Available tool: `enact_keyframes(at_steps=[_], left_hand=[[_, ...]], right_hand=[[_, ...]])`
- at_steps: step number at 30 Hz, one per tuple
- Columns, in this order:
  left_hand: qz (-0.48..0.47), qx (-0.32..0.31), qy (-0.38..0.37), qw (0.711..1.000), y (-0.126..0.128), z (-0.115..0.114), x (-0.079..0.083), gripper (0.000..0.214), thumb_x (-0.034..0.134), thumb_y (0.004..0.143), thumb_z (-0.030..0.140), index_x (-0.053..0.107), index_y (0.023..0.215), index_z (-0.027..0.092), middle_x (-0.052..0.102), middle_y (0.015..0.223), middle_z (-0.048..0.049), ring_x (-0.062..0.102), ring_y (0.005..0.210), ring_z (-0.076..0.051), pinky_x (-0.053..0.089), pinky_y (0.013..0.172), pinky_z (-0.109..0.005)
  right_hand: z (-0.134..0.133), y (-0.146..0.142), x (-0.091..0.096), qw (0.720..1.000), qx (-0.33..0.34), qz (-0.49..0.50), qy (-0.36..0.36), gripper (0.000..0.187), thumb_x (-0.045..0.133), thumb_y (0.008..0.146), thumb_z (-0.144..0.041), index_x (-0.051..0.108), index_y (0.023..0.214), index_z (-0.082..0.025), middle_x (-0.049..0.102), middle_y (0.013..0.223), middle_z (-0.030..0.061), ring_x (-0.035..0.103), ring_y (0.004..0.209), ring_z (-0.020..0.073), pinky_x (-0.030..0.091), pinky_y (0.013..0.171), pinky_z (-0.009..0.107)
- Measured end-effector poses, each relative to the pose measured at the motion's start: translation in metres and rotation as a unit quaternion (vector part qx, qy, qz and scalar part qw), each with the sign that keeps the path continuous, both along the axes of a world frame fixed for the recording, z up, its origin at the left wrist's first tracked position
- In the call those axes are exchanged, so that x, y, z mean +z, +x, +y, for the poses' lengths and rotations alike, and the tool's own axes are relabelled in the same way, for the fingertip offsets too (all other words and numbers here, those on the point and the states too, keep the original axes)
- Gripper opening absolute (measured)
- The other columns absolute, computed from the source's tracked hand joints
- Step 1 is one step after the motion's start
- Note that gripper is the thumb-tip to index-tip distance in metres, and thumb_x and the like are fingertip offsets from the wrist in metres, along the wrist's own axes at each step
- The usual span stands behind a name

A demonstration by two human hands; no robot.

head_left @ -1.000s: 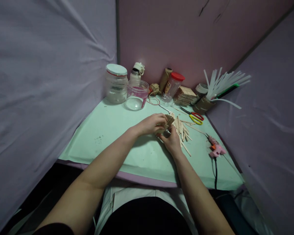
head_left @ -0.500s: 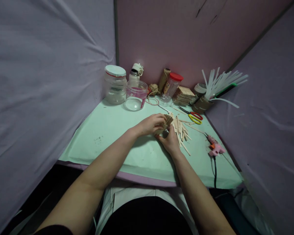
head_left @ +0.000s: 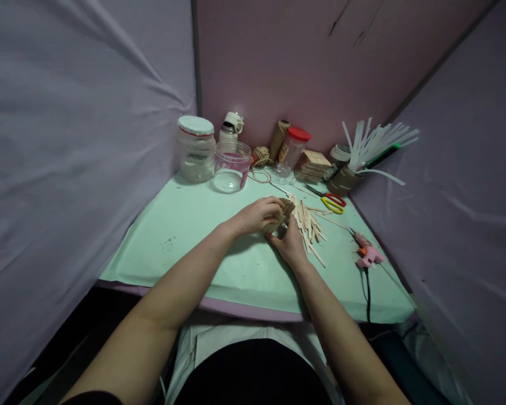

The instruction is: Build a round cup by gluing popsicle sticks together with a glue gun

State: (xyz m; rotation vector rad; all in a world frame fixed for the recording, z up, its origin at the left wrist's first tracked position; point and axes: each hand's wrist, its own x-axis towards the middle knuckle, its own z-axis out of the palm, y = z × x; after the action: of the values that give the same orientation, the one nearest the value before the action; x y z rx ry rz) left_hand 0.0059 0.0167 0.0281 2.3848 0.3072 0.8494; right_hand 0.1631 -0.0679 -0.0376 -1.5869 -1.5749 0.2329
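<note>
My left hand (head_left: 258, 215) is curled over a small brown piece made of wooden sticks (head_left: 287, 208), gripping it from the left above the pale green table (head_left: 194, 225). Just below and to its right, my right hand (head_left: 290, 243) closes its fingers on the same piece from underneath. A loose pile of wooden craft sticks (head_left: 310, 225) lies right beside both hands.
Red-and-yellow scissors (head_left: 331, 201) lie behind the sticks. To the right rests a pink glue gun (head_left: 367, 253) with its black cord. Along the back stand jars (head_left: 196, 149), a clear tub (head_left: 231, 166), twine (head_left: 261, 156), a red-lidded jar (head_left: 294, 147), stacked wood squares (head_left: 314, 165) and a cup of white strips (head_left: 354, 169).
Both hands stay on the small wooden piece; my right hand has shifted slightly left under it. The view has drifted a little.
</note>
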Motion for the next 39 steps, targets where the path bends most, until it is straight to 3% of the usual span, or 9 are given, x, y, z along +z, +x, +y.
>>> enact_keyframes(at_steps=[10,13,17,21,23,26,28,32,39], left_hand=[[-0.007,-0.008,-0.013,1.0,0.001,0.002,-0.003,0.015,0.057,0.08,0.01,0.065,0.09,0.017,0.06,0.12,-0.0126,0.056,0.118,-0.024,0.045,0.102,-0.041],[0.002,0.004,-0.044,0.999,-0.004,-0.004,-0.003,0.046,0.058,0.073,0.004,0.061,0.115,0.021,0.047,0.141,-0.0127,0.046,0.132,-0.026,0.041,0.108,-0.042],[-0.008,0.051,-0.107,0.993,-0.01,-0.009,-0.009,0.09,0.069,0.066,0.009,0.033,0.146,0.028,0.024,0.157,-0.0139,0.033,0.142,-0.03,0.037,0.111,-0.046],[0.031,0.055,-0.19,0.98,-0.007,-0.004,-0.024,0.117,0.079,0.058,0.017,0.012,0.153,0.024,0.041,0.147,-0.0191,0.048,0.131,-0.031,0.04,0.106,-0.048],[0.048,0.059,-0.201,0.977,-0.004,0.0,-0.031,0.114,0.08,0.056,0.02,0.019,0.151,0.019,0.051,0.138,-0.0178,0.054,0.123,-0.032,0.043,0.102,-0.046],[0.068,0.058,-0.205,0.975,0.0,0.003,-0.034,0.085,0.079,0.059,0.026,0.044,0.135,0.015,0.062,0.124,-0.013,0.06,0.111,-0.031,0.047,0.095,-0.043],[0.069,0.06,-0.214,0.973,0.0,0.003,-0.034,0.072,0.079,0.06,0.028,0.052,0.125,0.014,0.064,0.119,-0.0108,0.06,0.107,-0.029,0.048,0.093,-0.042],[0.041,0.05,-0.246,0.967,-0.002,0.005,-0.032,0.071,0.08,0.058,0.025,0.052,0.122,0.014,0.063,0.12,-0.0099,0.059,0.109,-0.028,0.047,0.094,-0.04],[-0.01,0.003,-0.352,0.936,-0.002,0.008,-0.033,0.071,0.083,0.061,0.029,0.049,0.122,0.013,0.061,0.124,-0.0147,0.059,0.112,-0.028,0.047,0.096,-0.042]], right_hand=[[0.001,0.0,-0.003,1.0,0.0,0.0,0.008,0.072,0.074,0.069,-0.038,0.042,0.131,-0.023,0.06,0.124,0.0119,0.059,0.112,0.0313,0.051,0.09,0.048],[0.0,-0.001,-0.001,1.0,0.004,0.009,0.008,0.076,0.074,0.069,-0.038,0.04,0.135,-0.022,0.059,0.126,0.0131,0.059,0.113,0.0315,0.051,0.09,0.047],[-0.002,-0.001,0.002,1.0,0.015,0.019,-0.002,0.085,0.075,0.068,-0.038,0.035,0.141,-0.021,0.06,0.127,0.014,0.06,0.112,0.0313,0.051,0.089,0.047],[-0.003,-0.002,0.004,0.999,0.03,0.022,-0.006,0.09,0.076,0.067,-0.036,0.032,0.143,-0.021,0.059,0.129,0.015,0.061,0.112,0.032,0.051,0.09,0.048],[-0.003,-0.002,0.005,0.999,0.024,0.024,-0.008,0.09,0.075,0.067,-0.034,0.031,0.144,-0.021,0.059,0.129,0.0151,0.061,0.112,0.0324,0.051,0.09,0.048],[-0.004,-0.002,0.006,0.999,0.013,0.027,-0.013,0.086,0.073,0.067,-0.031,0.033,0.142,-0.021,0.061,0.126,0.0142,0.062,0.11,0.0325,0.052,0.088,0.047],[-0.005,-0.002,0.007,0.999,0.016,0.03,-0.009,0.081,0.073,0.067,-0.03,0.037,0.139,-0.023,0.062,0.123,0.0123,0.063,0.107,0.0314,0.052,0.086,0.046],[-0.008,-0.001,0.009,0.999,0.027,0.032,0.018,0.076,0.073,0.068,-0.033,0.04,0.136,-0.023,0.065,0.117,0.0105,0.064,0.103,0.0288,0.052,0.086,0.045],[-0.013,-0.004,0.012,0.996,0.043,0.073,0.015,0.084,0.072,0.072,-0.039,0.033,0.143,-0.019,0.061,0.126,0.0157,0.062,0.109,0.0285,0.051,0.093,0.047]])
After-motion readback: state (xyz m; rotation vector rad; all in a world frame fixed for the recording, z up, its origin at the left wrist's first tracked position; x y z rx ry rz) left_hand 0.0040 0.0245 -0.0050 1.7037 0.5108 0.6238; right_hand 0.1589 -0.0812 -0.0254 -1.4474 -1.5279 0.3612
